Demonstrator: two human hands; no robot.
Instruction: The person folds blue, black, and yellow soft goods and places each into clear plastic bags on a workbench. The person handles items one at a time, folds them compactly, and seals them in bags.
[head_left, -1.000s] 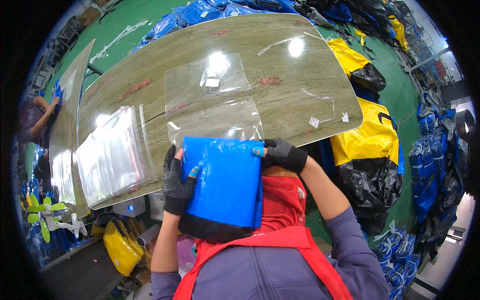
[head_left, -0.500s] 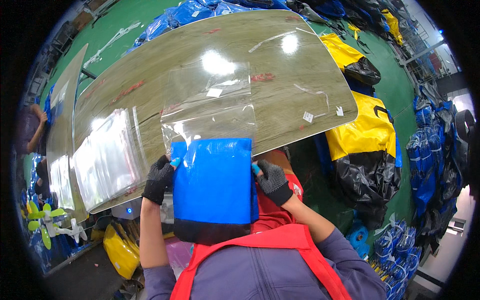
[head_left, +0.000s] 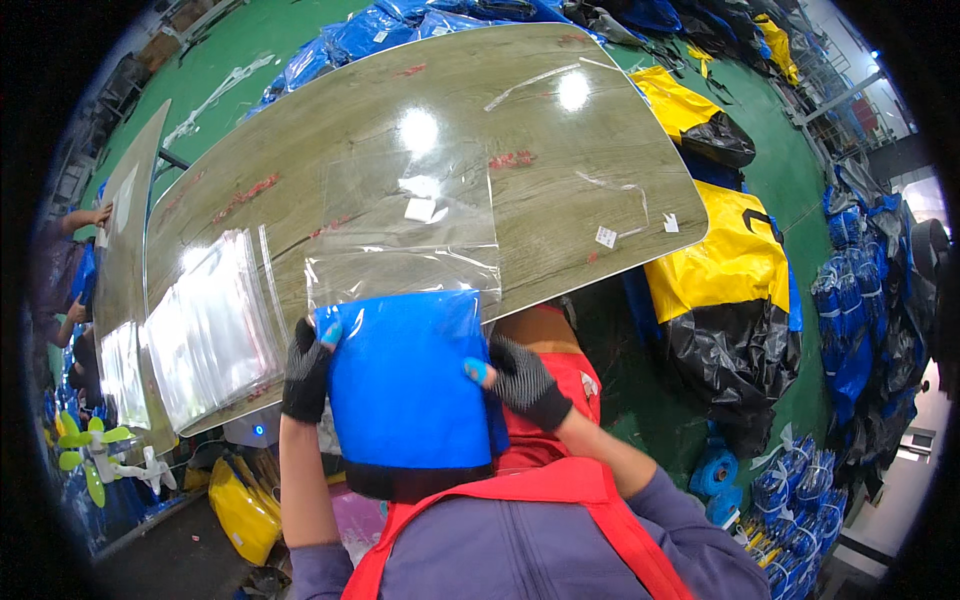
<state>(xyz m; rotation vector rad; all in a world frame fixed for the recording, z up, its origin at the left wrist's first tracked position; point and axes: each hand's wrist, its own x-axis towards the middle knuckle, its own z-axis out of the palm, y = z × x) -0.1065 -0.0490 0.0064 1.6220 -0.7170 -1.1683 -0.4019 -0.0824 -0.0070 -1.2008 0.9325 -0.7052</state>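
One folded blue fabric item (head_left: pixel 405 380), partly slid into a clear plastic bag (head_left: pixel 405 235) at the wood-grain table (head_left: pixel 560 150) edge. Left hand (head_left: pixel 305 372) and right hand (head_left: pixel 525 382) each hold a closed grip on its sides; the black lower end is not yet bagged. Stack of clear bags (head_left: pixel 205 330) lies left of it.

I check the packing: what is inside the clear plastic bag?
The blue folded item sits partly inside the clear plastic bag, held by both hands; its black lower end remains outside. The bag's upper part looks empty.

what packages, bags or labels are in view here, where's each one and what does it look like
Blue folded item: at the table's near edge, between left hand and right hand, going into a clear bag.
Clear bag: flat on the table, small white label inside.
Stack of clear bags: table's left side, glossy.
White tags: small, table's right side.
Yellow-and-black bags: on the floor, right.
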